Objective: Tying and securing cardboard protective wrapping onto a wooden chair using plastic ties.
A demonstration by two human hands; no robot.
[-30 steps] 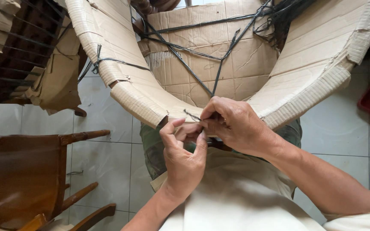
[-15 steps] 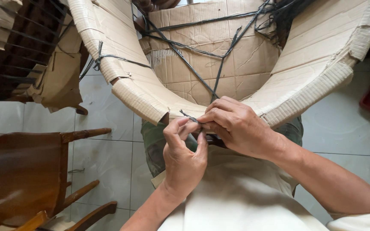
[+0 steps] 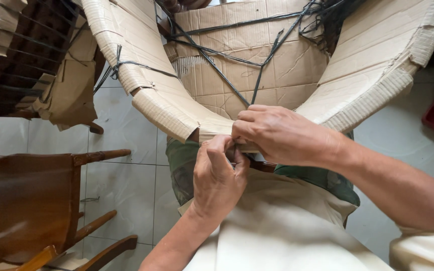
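**Both hands closed at the lower edge of a cardboard-wrapped frame**

The left hand (image 3: 219,173) is closed in a pinch just under the bottom curve of the cardboard wrapping (image 3: 172,108), with its fingertips pressed against the cardboard edge. The right hand (image 3: 282,135) lies over the same edge, fingers curled down and touching the left hand's fingers. What the fingers pinch is hidden between them. Both hands sit directly above the person's lap, which is covered by a cream cloth (image 3: 282,231).

The wrapping forms a U-shaped band that rises to both sides. Dark cords (image 3: 227,80) cross the flat cardboard panel (image 3: 287,65) behind it. A brown wooden chair (image 3: 31,200) stands at the left on the tiled floor (image 3: 121,185).
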